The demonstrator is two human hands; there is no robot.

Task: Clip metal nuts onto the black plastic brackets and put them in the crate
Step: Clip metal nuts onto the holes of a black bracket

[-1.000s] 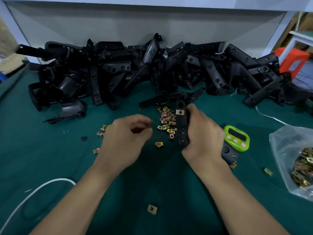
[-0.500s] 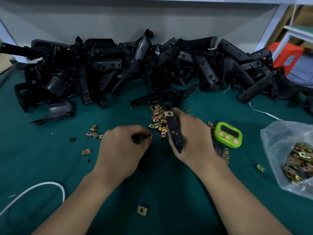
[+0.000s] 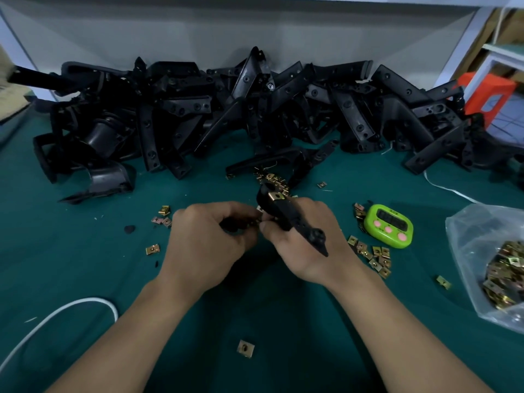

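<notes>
Right hand [image 3: 309,245] gripping black bracket [image 3: 286,214], fingers curling round it, above green tabletop [image 3: 85,265] centre. Left hand [image 3: 207,239] pinching metal nut [image 3: 259,209] against bracket's side. Second nut [image 3: 276,196] sitting clipped on bracket's far end.

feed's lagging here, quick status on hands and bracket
Right hand grips black bracket, clipped nut at its far end. Left hand pinches loose nut beside it. Nothing blocking.

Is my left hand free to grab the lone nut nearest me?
Likely not yet: the left hand pinches another nut at the bracket. The lone nut itself lies uncovered.
</notes>
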